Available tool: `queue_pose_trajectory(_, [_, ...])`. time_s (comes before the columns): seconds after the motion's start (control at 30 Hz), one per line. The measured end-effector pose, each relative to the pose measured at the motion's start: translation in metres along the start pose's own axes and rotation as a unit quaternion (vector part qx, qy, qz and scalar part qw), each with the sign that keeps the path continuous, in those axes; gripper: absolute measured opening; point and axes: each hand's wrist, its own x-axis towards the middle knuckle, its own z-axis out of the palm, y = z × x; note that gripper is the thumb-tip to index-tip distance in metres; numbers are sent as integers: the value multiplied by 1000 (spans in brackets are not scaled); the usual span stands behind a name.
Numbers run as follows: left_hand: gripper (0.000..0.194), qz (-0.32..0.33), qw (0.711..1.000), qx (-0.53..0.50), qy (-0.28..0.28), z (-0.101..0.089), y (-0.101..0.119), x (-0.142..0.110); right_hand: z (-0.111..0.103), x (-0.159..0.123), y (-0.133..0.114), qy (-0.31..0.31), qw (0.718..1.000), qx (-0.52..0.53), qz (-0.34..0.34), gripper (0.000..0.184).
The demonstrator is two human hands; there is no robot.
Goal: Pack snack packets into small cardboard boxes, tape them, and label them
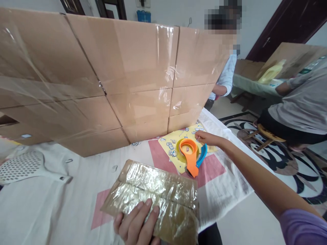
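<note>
Tape-covered cardboard piece (163, 189) under the left hand (139, 223)

Over the tabletop (79, 190), the cardboard piece looks light, stiff and slick; its side edges should offer purchase. Left fingers rest on it, grip unclear. Beyond its right corner, the right hand (205, 137) is curled closed beside an orange tape dispenser (191, 161). No writing is legible.

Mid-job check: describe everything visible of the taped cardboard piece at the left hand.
The taped cardboard piece is brown, flat and roughly four-sided, covered in glossy, wrinkled clear tape, with a crease across its face. The left hand lays its fingers on the near part. Its near edge leaves the picture; whether it rests on the white cloth is unclear.
</note>
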Motion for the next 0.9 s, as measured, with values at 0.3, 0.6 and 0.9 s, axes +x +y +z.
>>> queue_pose_trajectory(0.3, [40, 46, 999, -7, -6, -2, -2, 4, 6, -2, -1, 62, 997, 44, 10, 11])
queue_pose_trajectory(0.6, [41, 96, 995, 2, -28, -3, -7, 9, -2, -46, -17, 173, 970, 159, 67, 22])
queue_pose_trajectory(0.9, [41, 81, 995, 15, -51, -5, -9, 8, 25, -106, -114, 352, 864, 352, 80, 33])
